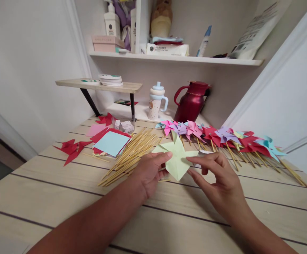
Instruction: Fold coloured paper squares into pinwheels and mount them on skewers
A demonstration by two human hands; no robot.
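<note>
My left hand (149, 171) pinches the left side of a pale green folded paper pinwheel (177, 157) just above the wooden table (63, 190). My right hand (218, 180) has its fingers spread and its fingertips touch the paper's right flap. A pile of wooden sticks (132, 151) lies just left of my left hand. A row of finished paper pinwheels on sticks (222, 139) in pink, purple, red and blue stretches along the table behind and to the right.
A stack of coloured paper squares (111, 143) and red cut paper pieces (72, 148) lie at the left. A dark red jug (191, 102), a lidded cup (157, 102) and a small wooden riser (100, 84) stand at the back, under a wall shelf (174, 58).
</note>
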